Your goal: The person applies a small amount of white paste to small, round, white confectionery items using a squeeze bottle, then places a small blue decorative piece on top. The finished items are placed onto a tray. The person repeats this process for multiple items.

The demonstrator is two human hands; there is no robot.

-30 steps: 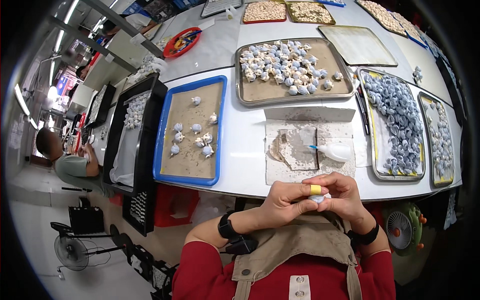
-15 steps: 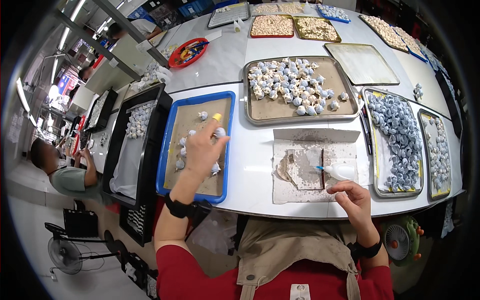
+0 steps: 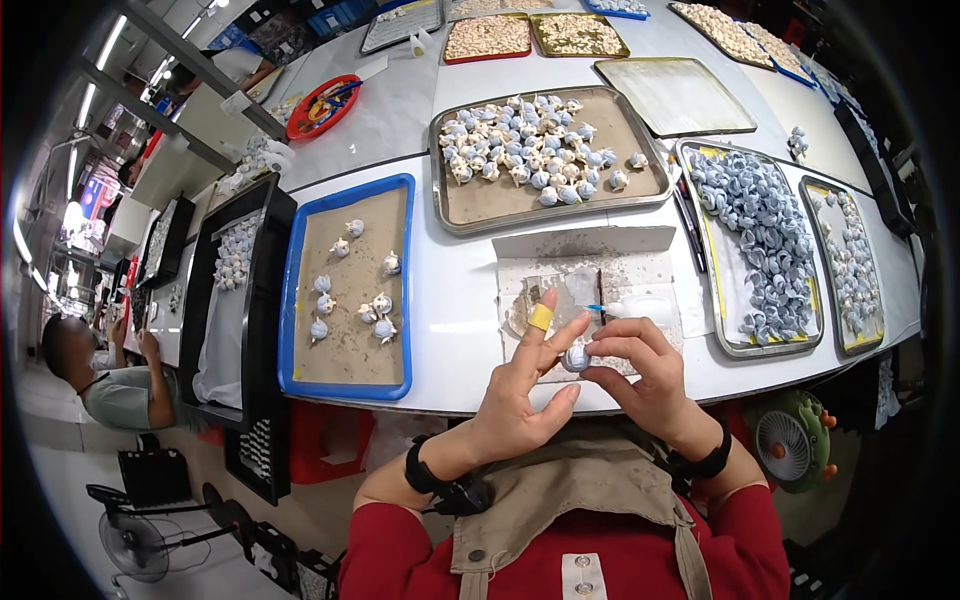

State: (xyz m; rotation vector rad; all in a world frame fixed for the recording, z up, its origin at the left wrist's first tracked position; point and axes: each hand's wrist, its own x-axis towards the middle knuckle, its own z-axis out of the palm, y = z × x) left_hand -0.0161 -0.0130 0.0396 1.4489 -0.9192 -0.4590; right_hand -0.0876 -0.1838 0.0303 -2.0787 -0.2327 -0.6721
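In front of my apron, my right hand (image 3: 650, 375) pinches a small round blue-and-white piece (image 3: 576, 358) between thumb and fingers. My left hand (image 3: 525, 390) is right beside it, fingers apart, a yellow band (image 3: 541, 317) around one finger; its fingertips come close to the piece, and contact is hard to make out. Beyond the hands, a stained cardboard sheet (image 3: 655, 262) with a raised back flap carries a white squeeze bottle (image 3: 645, 309) with a blue tip. Left of the hands, a blue-rimmed tray (image 3: 408, 290) bears several similar blue-and-white pieces.
A metal tray (image 3: 640, 125) with a heap of blue-and-cream pieces stands beyond the cardboard. At the right are a tray of blue shell-like parts (image 3: 755, 245) and a narrower tray (image 3: 850, 260). A black crate (image 3: 270, 300) stands left; a green fan (image 3: 793, 440) sits below the table.
My left hand has come from over the blue tray to the middle, beside my right hand. A round piece now sits in my right fingers. The whole view has shifted left.
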